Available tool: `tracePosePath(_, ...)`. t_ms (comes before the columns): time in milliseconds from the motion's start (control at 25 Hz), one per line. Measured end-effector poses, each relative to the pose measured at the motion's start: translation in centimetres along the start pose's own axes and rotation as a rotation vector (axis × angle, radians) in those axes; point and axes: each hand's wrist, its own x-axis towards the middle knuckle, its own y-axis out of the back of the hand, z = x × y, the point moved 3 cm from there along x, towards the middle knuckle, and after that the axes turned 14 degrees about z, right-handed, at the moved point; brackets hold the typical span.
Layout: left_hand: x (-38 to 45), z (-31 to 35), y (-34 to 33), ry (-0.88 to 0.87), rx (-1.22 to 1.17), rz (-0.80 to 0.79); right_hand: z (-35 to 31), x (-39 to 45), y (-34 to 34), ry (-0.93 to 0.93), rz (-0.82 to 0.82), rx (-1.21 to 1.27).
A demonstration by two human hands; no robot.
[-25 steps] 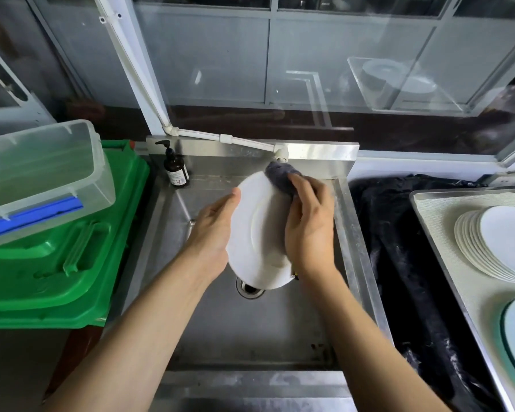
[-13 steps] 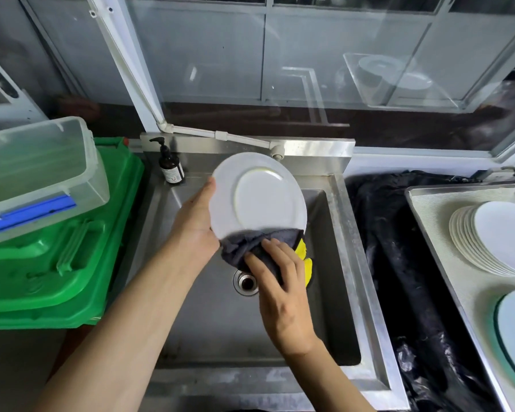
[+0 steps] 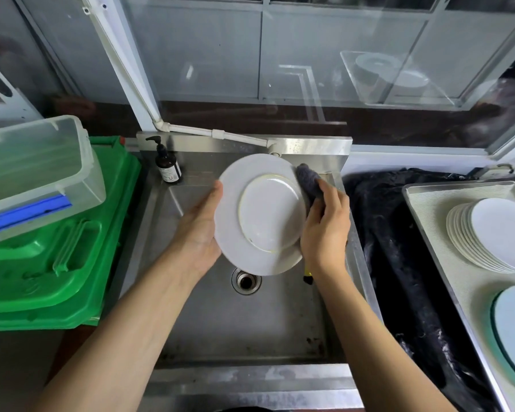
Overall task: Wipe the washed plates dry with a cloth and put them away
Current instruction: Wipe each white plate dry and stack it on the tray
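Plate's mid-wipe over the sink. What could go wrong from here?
1. The left hand holds the plate only by its left rim, tilted above the steel sink; a hard push from the cloth could slip it loose and chip it.
2. The right hand wipes the right edge close to the sink wall, so the rim may knock the steel.
3. The soap bottle stands just left of the plate; a wide swing could tip it.

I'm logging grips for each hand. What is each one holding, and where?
Left hand holds the plate by its left rim; right hand grips the grey cloth against the right rim.
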Motion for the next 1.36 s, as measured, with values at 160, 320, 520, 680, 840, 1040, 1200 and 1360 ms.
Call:
tracePosePath(160,0.1,0.3,-1.0,-0.077,-0.011,0.145,-1.6,-4.8,-0.8,0.215,-0.102,0.034)
tracePosePath(320,0.4,-0.1,-0.6,-0.048,-0.025,0.163,-1.1,-8.3,-0.3,0.341,-0.221,0.056)
tracePosePath(520,-0.1,-1.2,-1.1,-0.048,-0.017,0.202,-1.4,-6.8,-0.8,0.199,-0.140,0.041)
tracePosePath(680,0.1,-0.5,-1.2,-0.037,-0.075,0.221,-1.1,-10.4,0.5,0.514,-0.204,0.050)
tracePosePath(840,-0.2,-0.3,-0.8,-0.036,-0.086,0.170,1.1,-8.8,1.6,0.276,-0.074,0.087)
tracePosePath(1040,-0.4,-0.6,-0.3,-0.039,0.055,0.044,2.1,-2.6,0.5,-0.197,0.055,0.055)
tracePosePath(1200,-0.5,-1.3,-0.5,-0.090,0.122,-0.008,-0.3,0.3,-0.1,-0.028,0.000,0.020)
tracePosePath(1360,-0.1,-2.3,-0.6,-0.130,0.136,0.045,-3.3,-1.4,-0.8,0.201,-0.161,0.032)
